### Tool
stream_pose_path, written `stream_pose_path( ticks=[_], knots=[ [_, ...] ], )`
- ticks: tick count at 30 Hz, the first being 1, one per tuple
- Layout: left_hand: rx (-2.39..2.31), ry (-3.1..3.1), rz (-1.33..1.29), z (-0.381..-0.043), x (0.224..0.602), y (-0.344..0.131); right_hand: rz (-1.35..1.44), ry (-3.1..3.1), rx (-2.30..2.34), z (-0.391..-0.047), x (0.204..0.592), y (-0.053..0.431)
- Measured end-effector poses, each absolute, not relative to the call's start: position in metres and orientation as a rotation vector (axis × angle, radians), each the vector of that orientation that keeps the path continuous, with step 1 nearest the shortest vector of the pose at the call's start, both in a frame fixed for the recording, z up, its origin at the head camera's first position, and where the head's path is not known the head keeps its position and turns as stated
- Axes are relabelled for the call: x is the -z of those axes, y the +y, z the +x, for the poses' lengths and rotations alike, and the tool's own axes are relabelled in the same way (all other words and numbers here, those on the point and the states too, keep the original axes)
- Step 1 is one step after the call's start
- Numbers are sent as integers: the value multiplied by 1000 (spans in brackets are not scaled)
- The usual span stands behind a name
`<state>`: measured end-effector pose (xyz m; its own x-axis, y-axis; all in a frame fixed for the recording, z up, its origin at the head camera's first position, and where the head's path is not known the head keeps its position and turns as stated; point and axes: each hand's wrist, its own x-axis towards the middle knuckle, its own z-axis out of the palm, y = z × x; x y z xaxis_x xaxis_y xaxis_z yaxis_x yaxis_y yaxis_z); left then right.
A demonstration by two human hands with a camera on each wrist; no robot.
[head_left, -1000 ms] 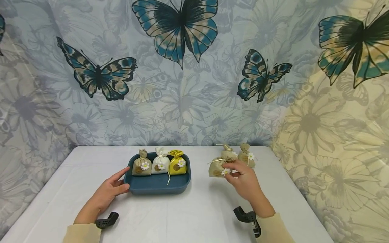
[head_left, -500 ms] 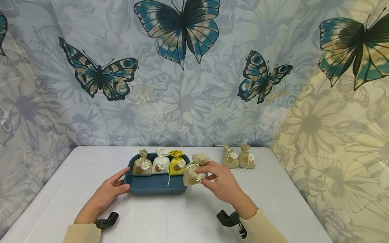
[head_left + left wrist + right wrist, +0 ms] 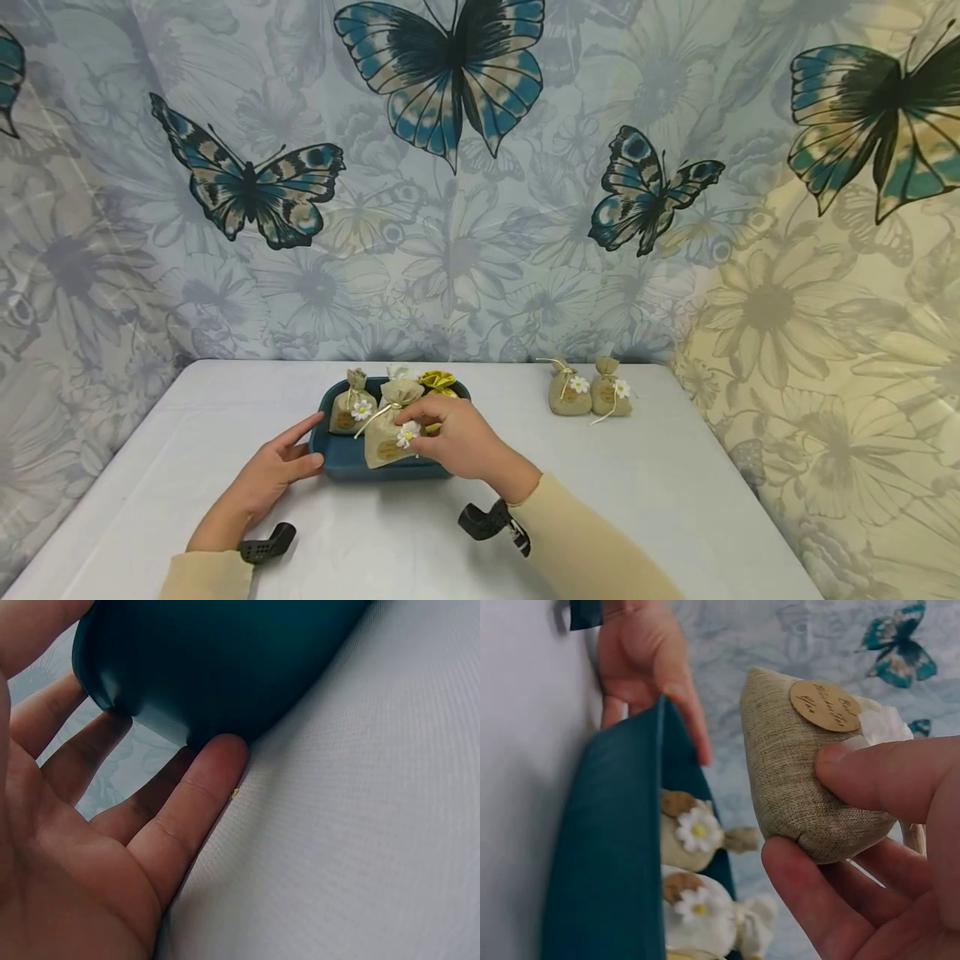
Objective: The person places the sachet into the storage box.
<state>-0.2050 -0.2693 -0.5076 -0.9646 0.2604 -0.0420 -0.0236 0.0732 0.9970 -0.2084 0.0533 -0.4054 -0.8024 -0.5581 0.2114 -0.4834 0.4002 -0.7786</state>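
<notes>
A beige burlap sachet (image 3: 386, 437) with a daisy and a round tag is pinched in my right hand (image 3: 465, 437), held over the front of the blue tray (image 3: 360, 472). In the right wrist view, thumb and fingers press the sachet (image 3: 787, 757) from both sides. At the tray's left end, my left hand (image 3: 262, 479) rests with fairly straight fingers touching the outer wall (image 3: 217, 667). Along the tray's back stand a beige sachet (image 3: 351, 412), a white sachet (image 3: 401, 372) and a yellow sachet (image 3: 438, 382). The held sachet and right hand partly hide the white and yellow ones.
Two more beige sachets (image 3: 570, 396) stand side by side at the back right of the white-covered table (image 3: 637, 492). Behind the table hangs a cloth (image 3: 465, 275) printed with butterflies and flowers. Each wrist wears a black device (image 3: 268, 543).
My right hand has carried the beige sachet leftward, from beside the other two at the right to over the tray. The left hand stays on the tray's end.
</notes>
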Motion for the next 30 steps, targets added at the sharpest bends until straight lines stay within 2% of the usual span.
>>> stream_pose_path(
  ticks=[11,30],
  knots=[
    [-2000,2115,241,-204,504,-268,-669,2576,1325,-229,430,10],
    [-2010,2098,255,-204,505,-268,-656,2648,1189,-240,447,-22]
  ],
)
